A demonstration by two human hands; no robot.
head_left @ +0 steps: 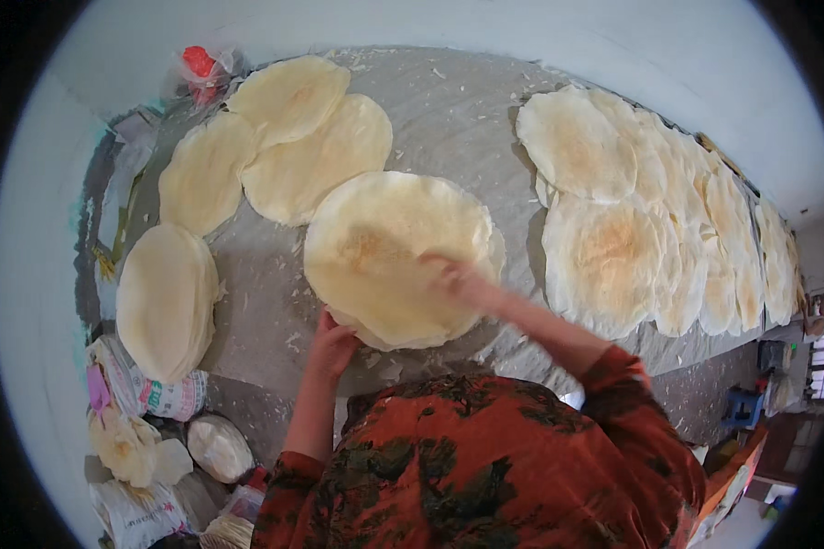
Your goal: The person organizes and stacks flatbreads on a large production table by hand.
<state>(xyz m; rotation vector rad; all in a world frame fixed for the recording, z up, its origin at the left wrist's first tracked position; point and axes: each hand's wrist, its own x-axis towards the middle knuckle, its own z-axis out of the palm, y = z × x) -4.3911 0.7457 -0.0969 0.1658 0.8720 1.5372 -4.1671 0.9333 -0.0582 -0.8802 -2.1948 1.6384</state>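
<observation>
Flatbread stack sits mid-table on the grey floured work surface, directly in front of the person. Thin round sheets, pale with a browned patch near centre, edges slightly ragged and not perfectly aligned.

Left hand is at the near-left rim of the stack, fingers curled up against or under the edge; whether it's pinching a sheet or just steadying, can't tell. Right hand lies on top of the stack toward the near-right, motion-blurred; fingers look loosely together and flat on the top sheet, but spread isn't resolvable.

Handling judgement: each sheet light, thin, probably dry and brittle at the rim, floppy across the span. Likely to crack or tear if lifted from one point. Best hold: both palms flat under opposite edges, or slide a hand under the middle; avoid fingertip pinch on the rim. Flour on the surface should let it slide easily.

Around it: three overlapping flatbreads at far left, another pile at the left edge, long overlapping row down the right. Bags and wrapped packs at lower left, red-topped bag at the far corner.
</observation>
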